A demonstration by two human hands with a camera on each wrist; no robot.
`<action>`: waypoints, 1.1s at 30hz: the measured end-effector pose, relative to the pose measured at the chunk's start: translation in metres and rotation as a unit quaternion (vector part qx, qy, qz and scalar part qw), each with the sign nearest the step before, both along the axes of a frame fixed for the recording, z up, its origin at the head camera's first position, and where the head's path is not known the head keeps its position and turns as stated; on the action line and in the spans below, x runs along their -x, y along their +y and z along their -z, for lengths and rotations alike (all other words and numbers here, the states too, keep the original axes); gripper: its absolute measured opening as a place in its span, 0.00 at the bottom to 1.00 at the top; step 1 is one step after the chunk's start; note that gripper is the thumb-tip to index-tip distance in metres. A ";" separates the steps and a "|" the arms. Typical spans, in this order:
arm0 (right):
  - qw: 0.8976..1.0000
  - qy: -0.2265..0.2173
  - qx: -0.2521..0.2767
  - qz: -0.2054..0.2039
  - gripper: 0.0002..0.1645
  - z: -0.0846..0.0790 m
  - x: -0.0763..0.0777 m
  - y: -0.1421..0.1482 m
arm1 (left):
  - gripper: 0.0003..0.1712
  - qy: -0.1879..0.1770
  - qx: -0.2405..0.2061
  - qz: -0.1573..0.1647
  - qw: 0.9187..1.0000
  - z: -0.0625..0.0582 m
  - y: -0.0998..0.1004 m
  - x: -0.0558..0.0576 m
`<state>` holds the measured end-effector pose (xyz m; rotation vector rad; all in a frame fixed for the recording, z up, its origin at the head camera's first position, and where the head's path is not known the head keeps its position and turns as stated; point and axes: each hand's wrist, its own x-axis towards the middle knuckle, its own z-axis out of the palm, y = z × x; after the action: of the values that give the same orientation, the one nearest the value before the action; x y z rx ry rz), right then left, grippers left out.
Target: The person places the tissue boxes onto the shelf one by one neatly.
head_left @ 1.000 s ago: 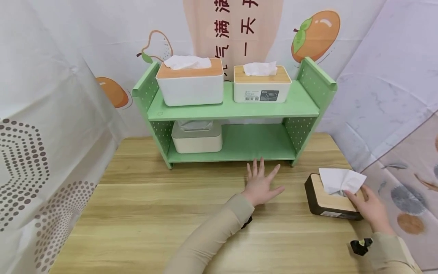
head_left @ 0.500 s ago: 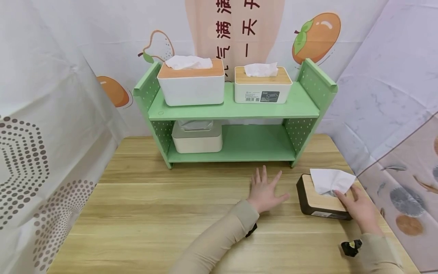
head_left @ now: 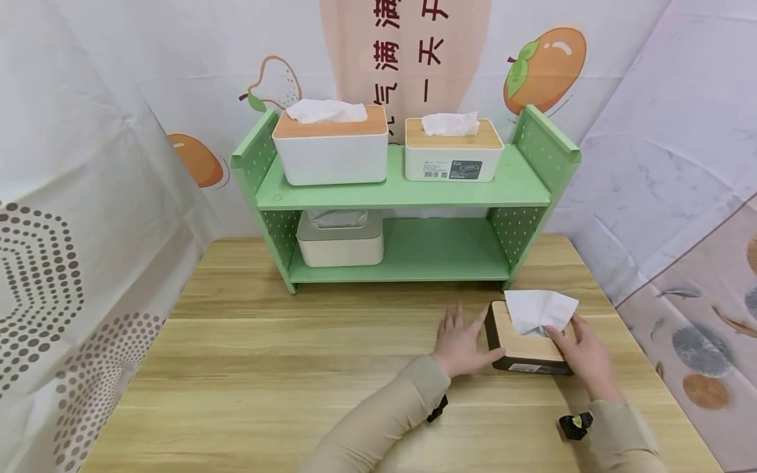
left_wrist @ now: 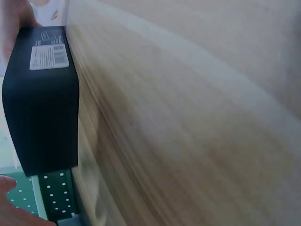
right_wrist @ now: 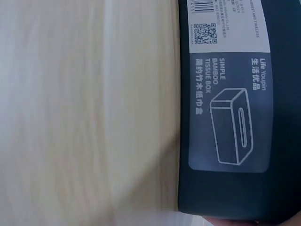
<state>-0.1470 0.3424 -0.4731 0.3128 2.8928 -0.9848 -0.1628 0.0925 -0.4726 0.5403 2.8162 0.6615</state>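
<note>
A black tissue box (head_left: 526, 346) with a light wooden top lies on the table, white tissue (head_left: 537, 310) poking out of its slot. My right hand (head_left: 587, 358) grips its right end, thumb on the top beside the tissue and fingers at the end. At the box's left end is my left hand (head_left: 461, 346), fingers spread and the thumb reaching to the near left corner. The left wrist view has the dark box (left_wrist: 42, 113) side-on, with fingers of the left hand (left_wrist: 16, 207) below. Its printed label (right_wrist: 230, 113) fills much of the right wrist view.
Behind stands a green two-tier shelf (head_left: 414, 194). Its upper tier carries a large white tissue box (head_left: 334, 159) and a smaller white one (head_left: 449, 159); a cream tissue box (head_left: 342, 249) sits at lower left. Fabric curtains (head_left: 668, 164) surround the wooden table (head_left: 248, 374).
The black tissue box has slid left across the table with my right hand on it, coming up to my left hand. The left hand has shifted slightly right and toward me.
</note>
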 end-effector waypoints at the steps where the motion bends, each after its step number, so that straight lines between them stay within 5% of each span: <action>1: 1.000 0.003 0.002 -0.001 0.52 0.001 0.000 -0.003 | 0.49 -0.004 -0.005 0.001 1.000 0.001 0.000 -0.001; 9: 0.999 0.033 0.006 -0.007 0.49 0.001 0.004 -0.024 | 0.51 -0.064 -0.073 -0.003 0.995 0.005 -0.003 -0.005; 21: 1.000 0.014 0.004 -0.009 0.49 -0.001 0.005 -0.042 | 0.53 -0.113 -0.148 -0.014 0.982 0.009 -0.006 -0.005; 33: 0.993 -0.046 0.096 -0.043 0.53 -0.003 -0.002 -0.025 | 0.55 -0.110 -0.204 -0.034 0.972 0.011 -0.007 -0.005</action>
<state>-0.1451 0.3174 -0.4702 0.2117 2.6773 -1.1893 -0.1573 0.0859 -0.4841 0.4042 2.5072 1.2447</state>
